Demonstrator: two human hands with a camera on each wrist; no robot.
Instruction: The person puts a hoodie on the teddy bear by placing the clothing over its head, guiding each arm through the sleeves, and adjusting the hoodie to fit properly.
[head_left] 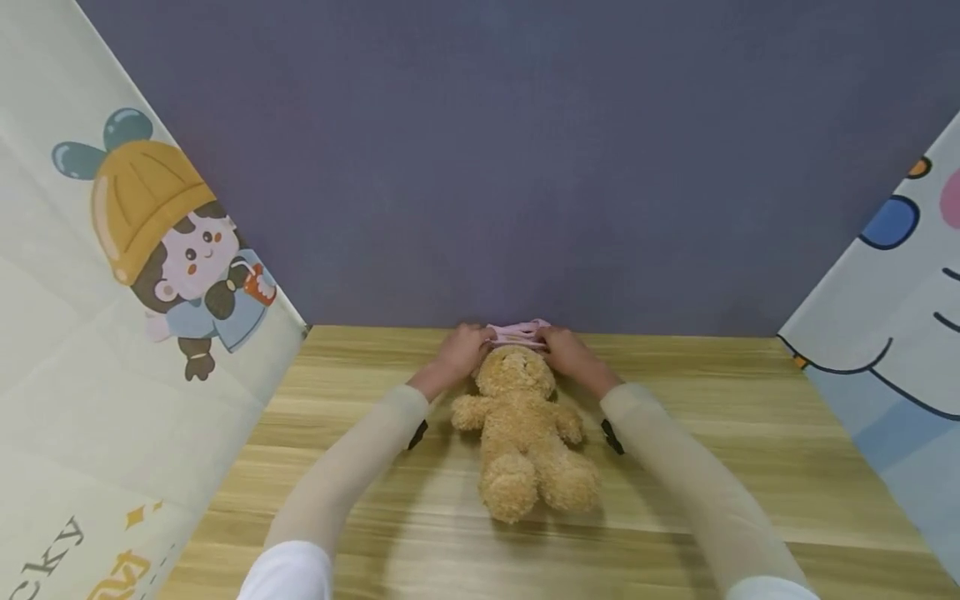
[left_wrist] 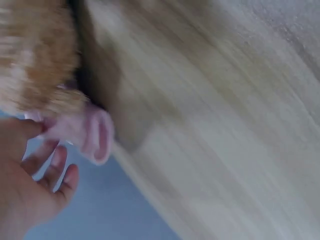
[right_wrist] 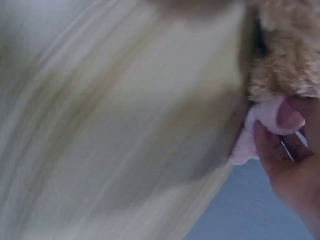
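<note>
A fluffy tan teddy bear (head_left: 521,421) lies on the wooden table, its head toward the far edge and its legs toward me. Behind the top of its head is a soft pink cloth piece (head_left: 517,334) with open loops. My left hand (head_left: 459,350) pinches the cloth's left end; in the left wrist view the thumb and index finger meet at the pink fabric (left_wrist: 95,132) while the other fingers spread loosely. On the opposite side my right hand (head_left: 573,358) pinches the right end, thumb and fingers curled round a fold (right_wrist: 267,117) beside the bear's fur.
The wooden tabletop (head_left: 337,500) ends at a dark grey-blue wall (head_left: 525,167) just behind the hands. Printed panels stand at the left (head_left: 67,292) and right (head_left: 900,333). Small dark wrist devices show below both forearms.
</note>
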